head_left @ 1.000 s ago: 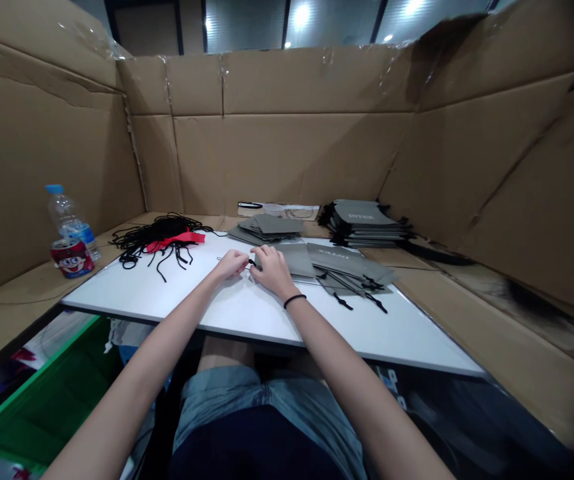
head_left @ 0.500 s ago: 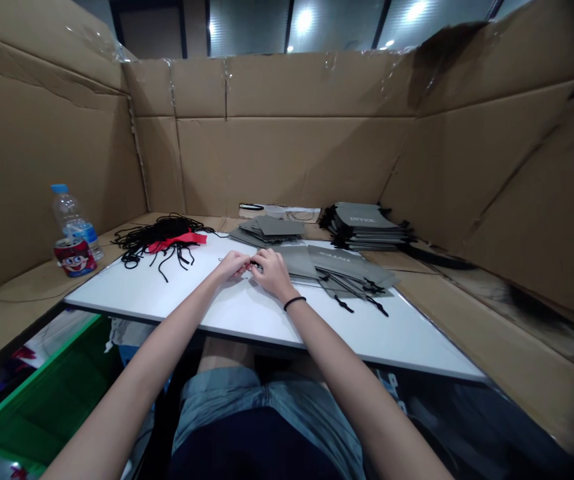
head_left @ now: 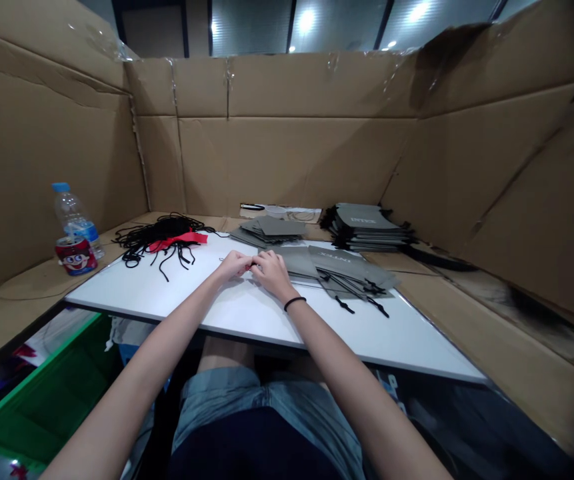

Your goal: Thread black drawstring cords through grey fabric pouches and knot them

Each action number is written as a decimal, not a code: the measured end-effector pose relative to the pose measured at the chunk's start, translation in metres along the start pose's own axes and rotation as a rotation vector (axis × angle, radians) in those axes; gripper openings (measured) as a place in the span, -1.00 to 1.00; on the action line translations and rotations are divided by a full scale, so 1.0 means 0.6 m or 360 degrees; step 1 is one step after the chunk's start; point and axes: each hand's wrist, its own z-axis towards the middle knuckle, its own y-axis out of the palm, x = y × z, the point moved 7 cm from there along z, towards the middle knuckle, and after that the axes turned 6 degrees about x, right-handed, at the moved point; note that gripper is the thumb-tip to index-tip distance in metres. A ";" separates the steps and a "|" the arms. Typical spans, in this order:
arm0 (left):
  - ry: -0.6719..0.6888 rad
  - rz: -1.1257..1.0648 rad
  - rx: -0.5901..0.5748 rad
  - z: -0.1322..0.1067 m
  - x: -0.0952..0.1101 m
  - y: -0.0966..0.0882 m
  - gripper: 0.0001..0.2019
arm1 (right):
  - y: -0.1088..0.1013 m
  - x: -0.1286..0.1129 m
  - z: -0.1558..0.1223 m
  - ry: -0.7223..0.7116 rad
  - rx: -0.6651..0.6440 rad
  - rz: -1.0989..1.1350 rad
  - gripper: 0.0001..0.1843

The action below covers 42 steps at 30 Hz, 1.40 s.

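Over the white board (head_left: pixel 167 300), my left hand (head_left: pixel 235 264) and my right hand (head_left: pixel 271 270) meet with bent fingers pinched together. Whatever sits between the fingertips is too small and hidden to make out. A plain grey drawstring pouch (head_left: pixel 297 263) lies flat against the right hand's fingers. Overlapping it on the right are printed grey pouches (head_left: pixel 341 261) with black knotted cords (head_left: pixel 345 305) trailing toward me. A thin dark cord end or loop shows just left of my left hand.
Black cords (head_left: pixel 167 233) lie heaped around a red strip (head_left: pixel 187 239) at left. Behind my hands are loose grey pouches (head_left: pixel 279 227); a neat pouch stack (head_left: pixel 364 230) stands back right. A water bottle (head_left: pixel 74 213) and red can (head_left: pixel 75 257) stand far left. Cardboard walls (head_left: pixel 287 160) enclose the board.
My fingers have shifted very slightly against each other, both hands staying in the same place. The pouches and cords lie as before.
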 end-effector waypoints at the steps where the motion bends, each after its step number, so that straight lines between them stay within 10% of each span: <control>1: 0.0005 -0.0002 0.0007 0.000 0.001 0.000 -0.70 | 0.000 0.000 0.000 0.0008 -0.0003 -0.0003 -0.76; 25: -0.0084 -0.0206 -0.0440 -0.004 -0.018 0.031 -0.63 | 0.001 0.024 -0.004 -0.0023 0.0000 0.0212 -0.88; 42: -0.0086 -0.0011 -0.0236 -0.005 -0.016 0.017 -0.73 | 0.010 0.021 -0.005 -0.0172 -0.0088 -0.0033 -0.77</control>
